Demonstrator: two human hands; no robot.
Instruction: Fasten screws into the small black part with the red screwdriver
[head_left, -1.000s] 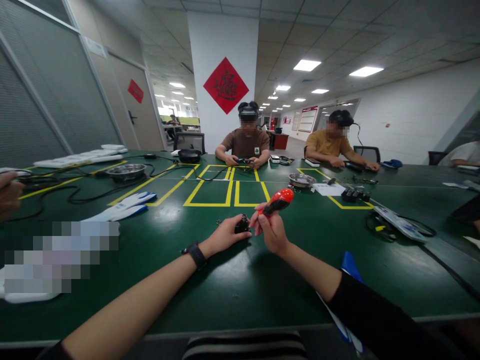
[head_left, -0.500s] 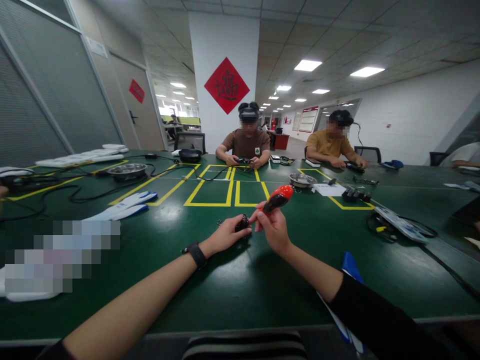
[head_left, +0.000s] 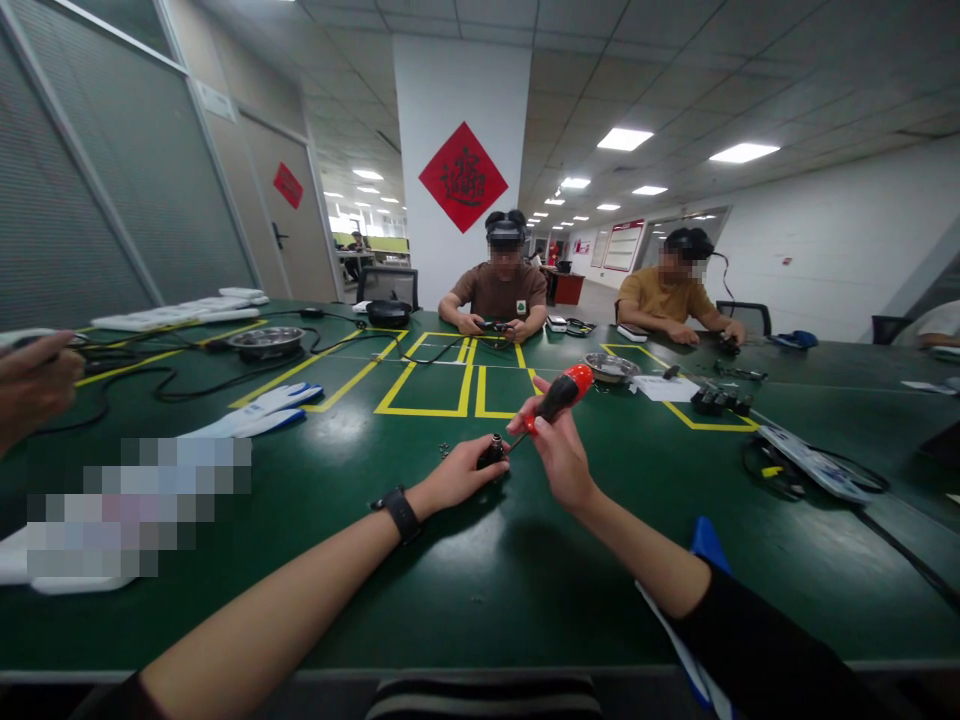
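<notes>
My left hand is closed around a small black part with a shiny round metal top, holding it down on the green table. In my right hand is a screwdriver with a red and black handle, tilted with its butt up and to the right. Its thin shaft slants down toward the black part; the tip is hidden near my left fingers, so I cannot tell whether it touches. Several tiny screws lie just left of my left hand.
Gloves lie at left and near my right forearm. Metal bowls, black blocks and a cabled white strip are on the table. Two people sit opposite; another person's hand is at far left.
The screwdriver has come down slightly, and its shaft now shows between my hands. Another person's hand has entered further at the left edge. The view has shifted a little.
</notes>
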